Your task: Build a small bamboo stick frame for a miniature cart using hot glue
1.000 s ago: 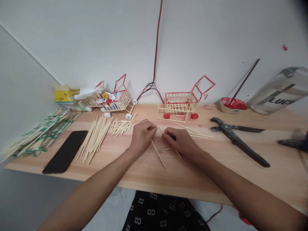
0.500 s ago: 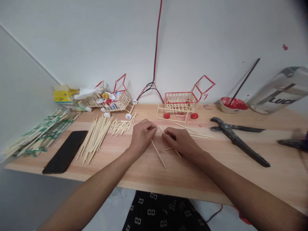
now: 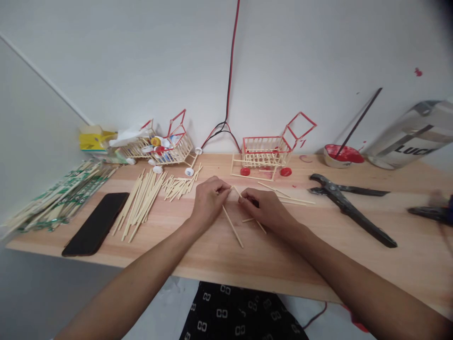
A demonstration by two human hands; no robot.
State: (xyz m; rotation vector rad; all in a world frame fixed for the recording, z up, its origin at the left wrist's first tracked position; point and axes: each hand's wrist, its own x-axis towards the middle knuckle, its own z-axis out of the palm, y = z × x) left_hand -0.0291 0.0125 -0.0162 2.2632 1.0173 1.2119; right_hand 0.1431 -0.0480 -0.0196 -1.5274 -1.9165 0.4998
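Observation:
My left hand (image 3: 208, 200) and my right hand (image 3: 266, 208) rest close together on the wooden table (image 3: 226, 255), both pinched on thin bamboo sticks (image 3: 233, 227). The left fingers grip a stick end near the right fingertips. One long stick slants from under the hands toward me, and shorter sticks lie under the right hand. Just beyond the hands stands a small stick-built cart (image 3: 269, 151) with red rails and red wheels.
A loose pile of sticks (image 3: 143, 200), a black phone (image 3: 97, 223) and wrapped chopsticks (image 3: 58, 198) lie at the left. A second cart (image 3: 166, 144) holds bottle caps. Black cutters (image 3: 348, 208), a red paint bowl (image 3: 341, 155) and a silver can (image 3: 414, 134) sit right.

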